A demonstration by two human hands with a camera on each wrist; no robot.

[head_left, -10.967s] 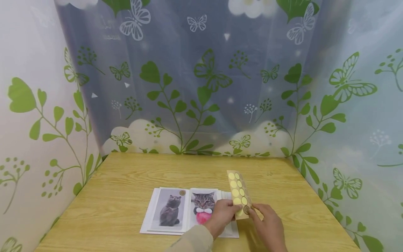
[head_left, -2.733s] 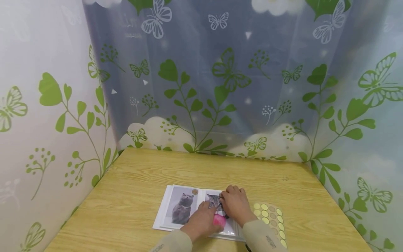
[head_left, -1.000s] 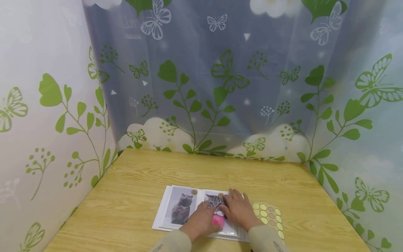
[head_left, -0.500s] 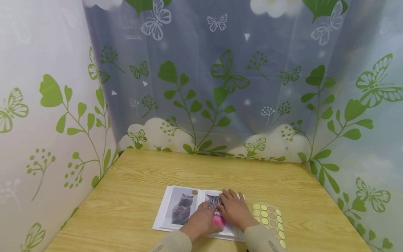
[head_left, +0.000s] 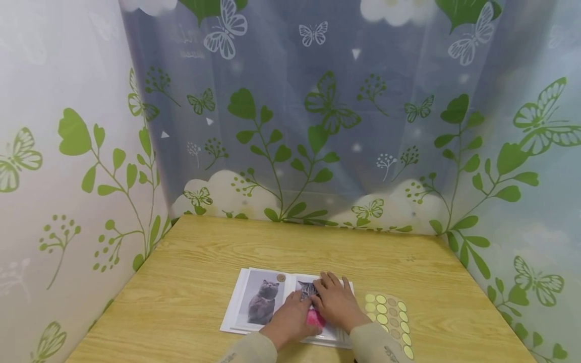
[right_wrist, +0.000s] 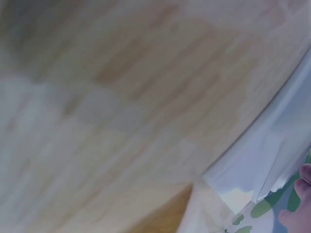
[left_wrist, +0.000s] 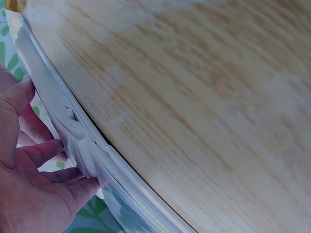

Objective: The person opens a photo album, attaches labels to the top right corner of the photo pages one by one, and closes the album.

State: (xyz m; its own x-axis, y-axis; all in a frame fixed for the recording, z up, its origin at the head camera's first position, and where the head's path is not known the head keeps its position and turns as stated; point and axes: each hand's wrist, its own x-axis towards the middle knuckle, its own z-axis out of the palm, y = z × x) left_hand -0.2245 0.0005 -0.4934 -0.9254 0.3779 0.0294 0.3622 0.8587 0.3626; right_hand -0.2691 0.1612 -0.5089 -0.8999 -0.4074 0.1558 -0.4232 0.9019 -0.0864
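Observation:
A small white photo album point(head_left: 230, 316) lies spread on the table. Its left page shows a grey cat photo point(head_left: 262, 305) with a round gold-brown sticker point(head_left: 281, 278) at the top right corner. My left hand point(head_left: 291, 317) rests across the right page, over a tabby cat photo with a pink ball point(head_left: 314, 318). With fingers spread, my right hand point(head_left: 339, 305) presses on that page's upper right part, hiding the photo's corner. In the left wrist view the fingertips of my left hand point(left_wrist: 43, 179) touch the album's pages point(left_wrist: 112, 170). Only part of my right hand point(right_wrist: 300, 204) shows in its wrist view.
A sheet of round gold stickers point(head_left: 393, 320) lies flat right of the album, several of its spots bare, partly behind my right sleeve point(head_left: 379, 343). The wood-grain table point(head_left: 204, 252) extends back to a butterfly-and-leaf patterned curtain point(head_left: 272, 126) on three sides.
The sticker sheet, held in both hands 11 seconds ago, now lies on the table. A round sticker on the tabby photo's corner, visible one second ago, is now covered by my right hand, shifted slightly left.

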